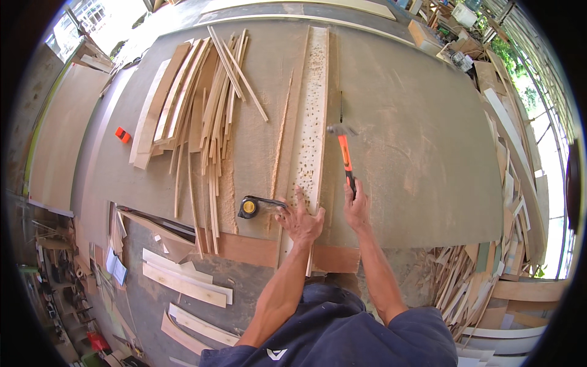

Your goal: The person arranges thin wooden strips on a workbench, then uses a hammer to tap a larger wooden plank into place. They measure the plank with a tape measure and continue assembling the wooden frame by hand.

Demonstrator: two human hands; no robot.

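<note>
Head view, grey worktable [416, 140], cluttered wood workshop

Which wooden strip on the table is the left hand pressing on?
The left hand presses the long pale strip dotted with small holes, lying alone beside the hammer; the other strips are plain and lie piled farther left.

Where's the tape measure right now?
In the head view, the tape measure lies on the workbench just left of the left hand, beside the near end of the long perforated wood strip.
</note>
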